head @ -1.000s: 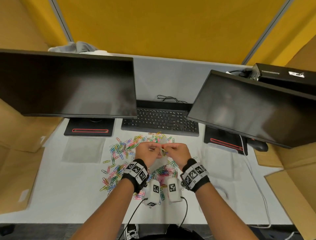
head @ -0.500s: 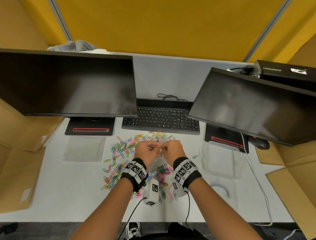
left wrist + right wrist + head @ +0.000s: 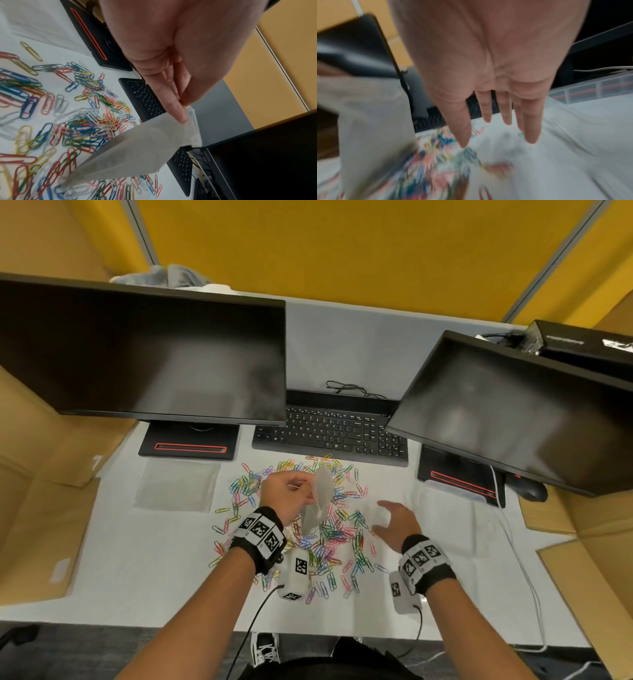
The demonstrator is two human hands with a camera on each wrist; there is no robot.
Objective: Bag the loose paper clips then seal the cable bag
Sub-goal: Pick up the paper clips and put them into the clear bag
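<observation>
The small clear bag (image 3: 318, 501) hung from the left hand (image 3: 286, 496), pinched at its top edge, no clips visible inside. Paper clips (image 3: 329, 539) lay scattered on the tabletop (image 3: 144, 559). The right hand (image 3: 394, 520) hovered above them, fingers spread, holding nothing.

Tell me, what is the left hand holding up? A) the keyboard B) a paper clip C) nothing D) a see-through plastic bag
D: the left hand pinches the top edge of a see-through plastic bag, which hangs over the paper clips.
</observation>
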